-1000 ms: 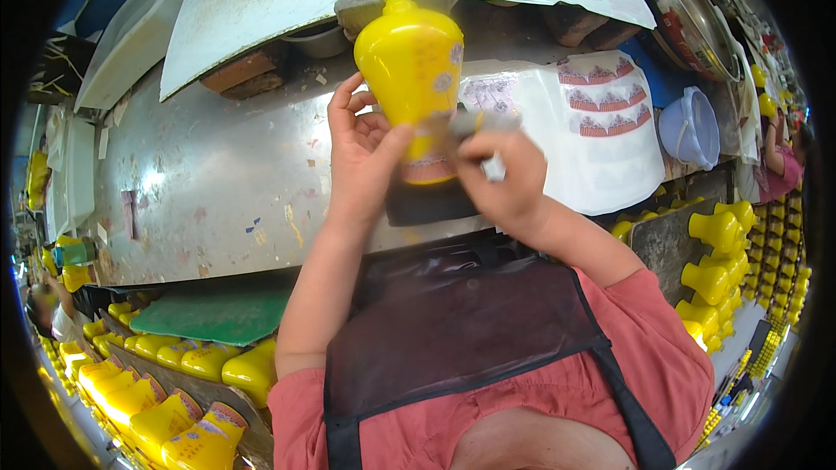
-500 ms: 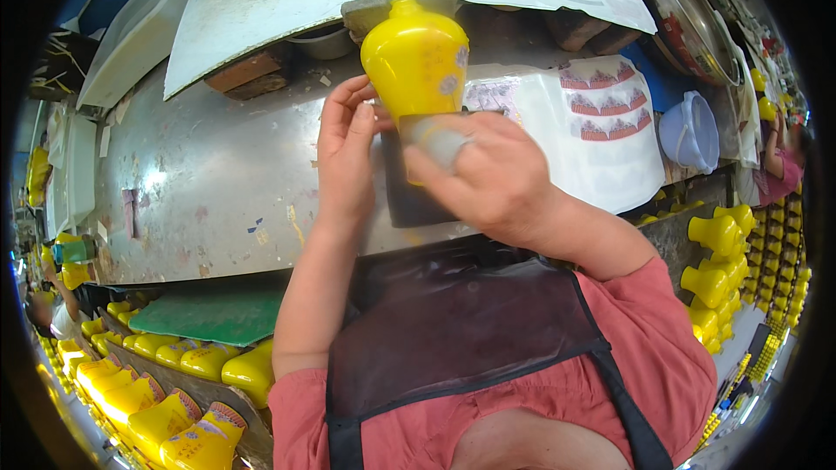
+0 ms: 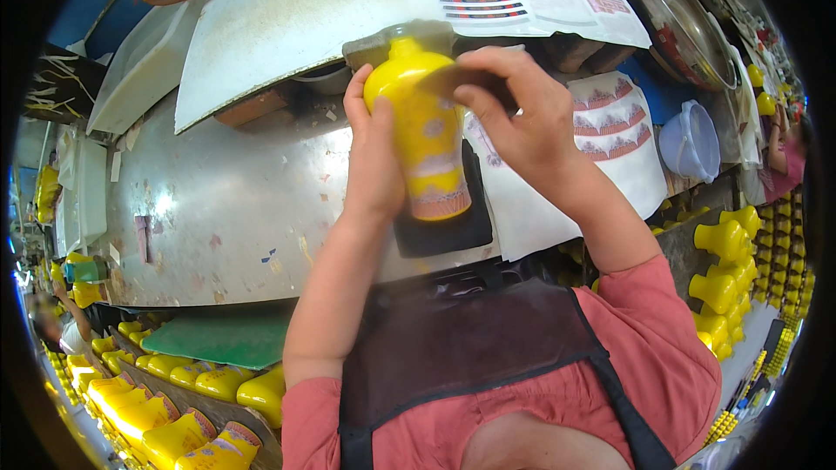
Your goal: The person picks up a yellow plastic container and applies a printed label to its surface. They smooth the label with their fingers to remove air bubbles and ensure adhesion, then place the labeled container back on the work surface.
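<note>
1. One yellow vase lies over a black pad on the counter, the left hand grasping its side; the right hand pinches a blurred dark scraper.
2. Smoothing decals seems the step: light strokes outward from the centre should prevent wrinkles.
3. Printed sheets show patterns; any lettering is indistinct.
</note>
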